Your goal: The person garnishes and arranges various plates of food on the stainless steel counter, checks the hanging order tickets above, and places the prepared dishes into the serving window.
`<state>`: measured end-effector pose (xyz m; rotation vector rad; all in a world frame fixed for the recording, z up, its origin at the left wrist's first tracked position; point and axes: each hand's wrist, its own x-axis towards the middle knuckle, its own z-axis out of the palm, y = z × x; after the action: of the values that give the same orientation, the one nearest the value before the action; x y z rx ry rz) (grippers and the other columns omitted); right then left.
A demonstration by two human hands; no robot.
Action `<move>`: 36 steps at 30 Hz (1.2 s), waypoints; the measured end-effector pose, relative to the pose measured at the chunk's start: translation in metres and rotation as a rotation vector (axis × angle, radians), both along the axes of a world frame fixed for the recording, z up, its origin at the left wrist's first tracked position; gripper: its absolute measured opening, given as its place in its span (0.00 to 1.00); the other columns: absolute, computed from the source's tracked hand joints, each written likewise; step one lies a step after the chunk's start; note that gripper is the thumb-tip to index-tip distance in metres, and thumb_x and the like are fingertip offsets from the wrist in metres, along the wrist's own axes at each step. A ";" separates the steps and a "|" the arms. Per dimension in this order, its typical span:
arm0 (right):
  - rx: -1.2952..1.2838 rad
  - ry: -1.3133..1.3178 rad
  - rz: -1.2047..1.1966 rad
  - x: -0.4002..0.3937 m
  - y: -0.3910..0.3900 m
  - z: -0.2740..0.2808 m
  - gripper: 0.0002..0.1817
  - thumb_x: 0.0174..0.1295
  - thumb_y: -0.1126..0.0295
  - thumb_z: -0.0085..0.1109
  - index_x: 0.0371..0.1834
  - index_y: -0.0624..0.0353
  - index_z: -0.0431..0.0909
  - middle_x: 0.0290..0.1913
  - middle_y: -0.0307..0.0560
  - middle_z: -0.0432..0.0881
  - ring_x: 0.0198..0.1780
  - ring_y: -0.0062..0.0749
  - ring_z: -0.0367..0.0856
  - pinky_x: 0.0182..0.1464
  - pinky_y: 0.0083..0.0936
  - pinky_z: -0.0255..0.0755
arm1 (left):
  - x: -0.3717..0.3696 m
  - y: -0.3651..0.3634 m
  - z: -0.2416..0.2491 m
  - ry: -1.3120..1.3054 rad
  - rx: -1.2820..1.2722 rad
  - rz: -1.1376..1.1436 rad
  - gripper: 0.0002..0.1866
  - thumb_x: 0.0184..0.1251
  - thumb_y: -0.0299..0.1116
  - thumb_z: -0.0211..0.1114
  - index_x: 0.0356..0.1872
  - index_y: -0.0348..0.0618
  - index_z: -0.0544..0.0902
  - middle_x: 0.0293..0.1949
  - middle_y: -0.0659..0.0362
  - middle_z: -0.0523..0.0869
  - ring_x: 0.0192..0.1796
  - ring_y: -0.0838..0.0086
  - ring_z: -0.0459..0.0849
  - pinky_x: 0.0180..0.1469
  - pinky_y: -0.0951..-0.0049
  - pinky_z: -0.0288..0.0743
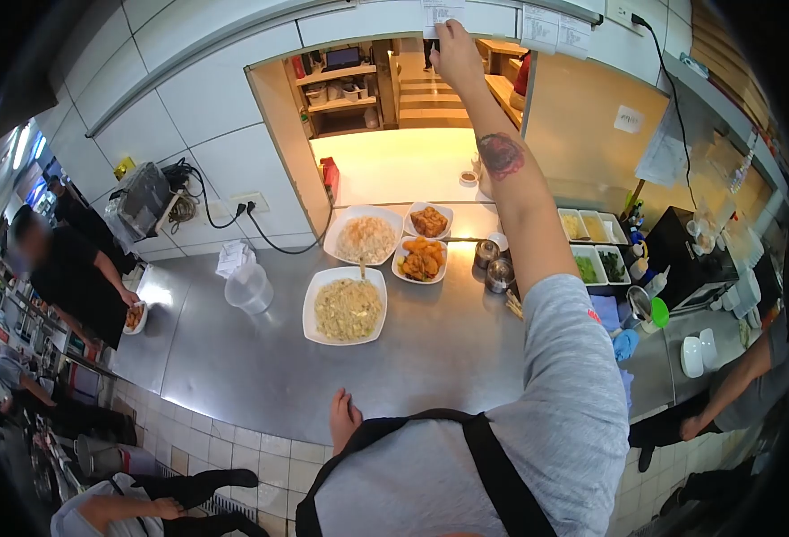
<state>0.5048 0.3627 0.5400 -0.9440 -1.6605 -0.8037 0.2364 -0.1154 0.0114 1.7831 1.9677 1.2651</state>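
Note:
My right arm reaches up over the serving window. At the top, my right hand [455,54] pinches the lower edge of a printed paper slip [443,12]. My left hand [345,419] is low, by the counter's front edge, its fingers curled round something small and dark that I cannot make out. On the steel counter [233,367] between them stand a square white bowl of fried rice [347,310] and a white bowl of rice with pinkish bits [366,238]. Beside these are two smaller bowls of orange-brown fried food [421,259], [429,221].
Left of the bowls is a clear plastic pitcher [249,288]. Metal cups [499,274] and trays of chopped ingredients [596,265] lie to the right. A person in black [68,268] holds a dish at the left; another person's arm [734,385] shows at the right. More slips [555,31] hang above.

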 end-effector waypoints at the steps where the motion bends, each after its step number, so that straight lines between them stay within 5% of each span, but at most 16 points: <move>1: -0.011 0.003 0.003 0.000 0.001 0.000 0.27 0.47 0.70 0.63 0.54 0.59 0.71 0.54 0.57 0.70 0.54 0.51 0.72 0.53 0.40 0.72 | 0.000 0.000 -0.001 -0.006 0.003 0.002 0.16 0.54 0.21 0.55 0.46 0.31 0.77 0.57 0.44 0.74 0.58 0.53 0.73 0.61 0.63 0.67; 8: -0.044 -0.111 -0.288 -0.021 -0.016 -0.007 0.36 0.43 0.63 0.69 0.60 0.40 0.67 0.60 0.58 0.63 0.58 0.52 0.69 0.50 0.44 0.73 | 0.000 0.001 -0.001 -0.006 -0.005 0.013 0.16 0.53 0.21 0.55 0.45 0.31 0.78 0.56 0.45 0.75 0.58 0.53 0.74 0.62 0.64 0.67; 17: -0.116 0.024 -0.159 -0.017 -0.010 -0.003 0.39 0.41 0.64 0.71 0.61 0.55 0.65 0.60 0.58 0.63 0.59 0.50 0.69 0.51 0.43 0.74 | 0.002 0.003 -0.006 0.045 0.028 0.045 0.16 0.54 0.21 0.55 0.45 0.31 0.78 0.56 0.45 0.75 0.57 0.54 0.74 0.60 0.64 0.68; 26: -0.129 -0.224 -0.426 -0.024 -0.031 0.004 0.35 0.45 0.66 0.68 0.60 0.34 0.67 0.60 0.55 0.63 0.58 0.46 0.69 0.51 0.49 0.69 | 0.003 0.002 0.001 0.038 0.026 0.048 0.14 0.54 0.21 0.56 0.44 0.31 0.78 0.55 0.46 0.76 0.56 0.54 0.75 0.59 0.64 0.69; 32: -0.118 -0.063 -0.093 0.004 -0.009 0.008 0.32 0.47 0.66 0.66 0.60 0.48 0.67 0.57 0.51 0.68 0.55 0.43 0.73 0.49 0.45 0.72 | 0.004 0.003 0.005 0.067 0.060 0.050 0.14 0.54 0.21 0.56 0.43 0.32 0.78 0.55 0.46 0.76 0.55 0.54 0.76 0.58 0.64 0.70; 36: 0.049 -0.089 -0.166 0.002 -0.009 0.010 0.28 0.49 0.65 0.64 0.55 0.56 0.70 0.54 0.50 0.72 0.51 0.45 0.76 0.48 0.41 0.74 | 0.004 0.003 0.005 0.084 0.063 0.057 0.14 0.54 0.21 0.57 0.43 0.32 0.78 0.55 0.46 0.76 0.55 0.54 0.76 0.58 0.65 0.71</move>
<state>0.5070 0.3538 0.5503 -1.0349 -1.6464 -1.0065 0.2407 -0.1127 0.0164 1.8512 2.0589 1.3032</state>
